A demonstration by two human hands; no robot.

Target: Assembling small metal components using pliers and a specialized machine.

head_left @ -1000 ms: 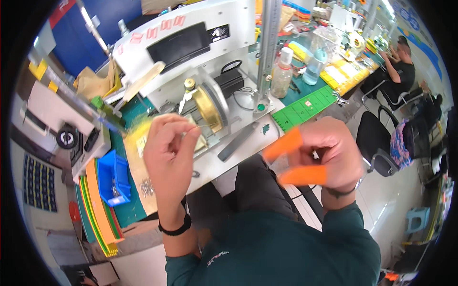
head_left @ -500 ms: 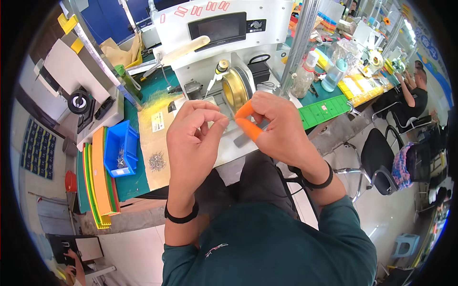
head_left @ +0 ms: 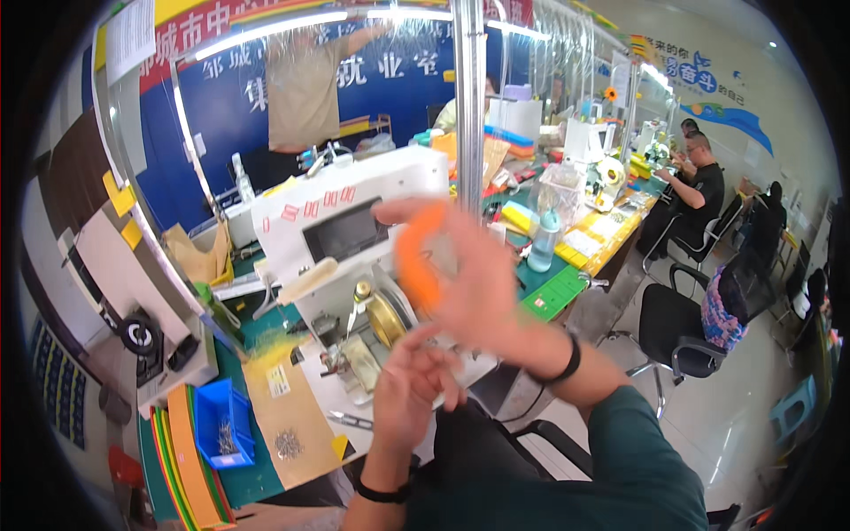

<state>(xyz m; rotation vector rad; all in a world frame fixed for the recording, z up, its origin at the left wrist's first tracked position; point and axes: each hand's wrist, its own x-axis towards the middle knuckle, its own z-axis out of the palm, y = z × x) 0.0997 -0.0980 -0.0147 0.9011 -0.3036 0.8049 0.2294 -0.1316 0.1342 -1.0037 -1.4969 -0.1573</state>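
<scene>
Nearest, our left hand (head_left: 416, 389) has loosely curled fingers; just beyond, our right hand (head_left: 482, 279) is raised, orange covers (head_left: 418, 270) on it, probably for grip or protection. Both blur, so we cannot tell whether either pinches anything. Left on the worktop (head_left: 250, 482), a brown sheet (head_left: 310, 411) gathers loose metal pieces (head_left: 288, 443), while a blue bin (head_left: 209, 409) contains more. Farther, the white machine (head_left: 412, 177) stands behind our hands, its brass wheel (head_left: 387, 326) facing us, likely for easy reach.
</scene>
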